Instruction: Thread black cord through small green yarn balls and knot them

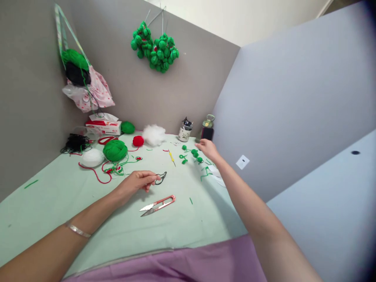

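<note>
My left hand (139, 183) is closed in a pinch on a looped strand of black yarn (162, 177) above the pale green cloth. Reaching to the far right of the table, my right hand (208, 149) has its fingers pressed together; what they hold, if anything, is too small to make out. Just left of it lie small green crocheted balls (194, 153) with bits of green yarn. A dark phone (207, 134) leans behind that hand against a greenish bottle (208, 121). Below my left hand rest thread snips (158, 205) with orange handles. A yellow crochet hook (171, 156) lies between my hands.
At the back left are a green yarn ball (115, 150), a white ball (92, 158), a red ball (138, 141), black yarn (75, 143) and a tissue box (103, 127). White stuffing (154, 135) and a jar (185, 133) stand farther right. Green crocheted clusters (161, 54) hang on the partition.
</note>
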Demonstrator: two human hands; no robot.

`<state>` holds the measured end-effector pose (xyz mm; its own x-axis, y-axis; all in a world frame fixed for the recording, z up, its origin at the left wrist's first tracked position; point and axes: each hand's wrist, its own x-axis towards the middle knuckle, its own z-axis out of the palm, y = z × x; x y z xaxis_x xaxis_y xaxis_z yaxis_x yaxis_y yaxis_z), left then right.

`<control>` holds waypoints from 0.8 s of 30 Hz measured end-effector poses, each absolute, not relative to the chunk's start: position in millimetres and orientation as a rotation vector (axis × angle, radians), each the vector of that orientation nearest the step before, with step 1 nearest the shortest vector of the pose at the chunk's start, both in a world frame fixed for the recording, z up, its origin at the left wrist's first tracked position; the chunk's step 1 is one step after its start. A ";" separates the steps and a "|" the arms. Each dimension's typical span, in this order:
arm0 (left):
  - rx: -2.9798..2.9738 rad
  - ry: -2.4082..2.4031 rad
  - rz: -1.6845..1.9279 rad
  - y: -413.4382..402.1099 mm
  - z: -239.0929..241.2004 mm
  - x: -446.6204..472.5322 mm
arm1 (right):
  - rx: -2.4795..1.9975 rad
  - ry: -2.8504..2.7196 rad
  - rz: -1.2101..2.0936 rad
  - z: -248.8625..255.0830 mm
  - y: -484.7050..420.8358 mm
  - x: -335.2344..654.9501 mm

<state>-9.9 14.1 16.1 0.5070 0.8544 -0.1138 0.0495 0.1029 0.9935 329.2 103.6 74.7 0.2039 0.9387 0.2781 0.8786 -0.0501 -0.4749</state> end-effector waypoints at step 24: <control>1.307 0.801 0.626 17.3 22.8 -7.7 | -2.337 -0.683 -0.041 29.1 233.6 370.1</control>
<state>-7.7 17.3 22.8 0.5913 0.7908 -0.1582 0.0376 0.1689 0.9849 370.1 233.6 29.1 0.8608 0.4633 0.2107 0.4852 -0.6221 -0.6145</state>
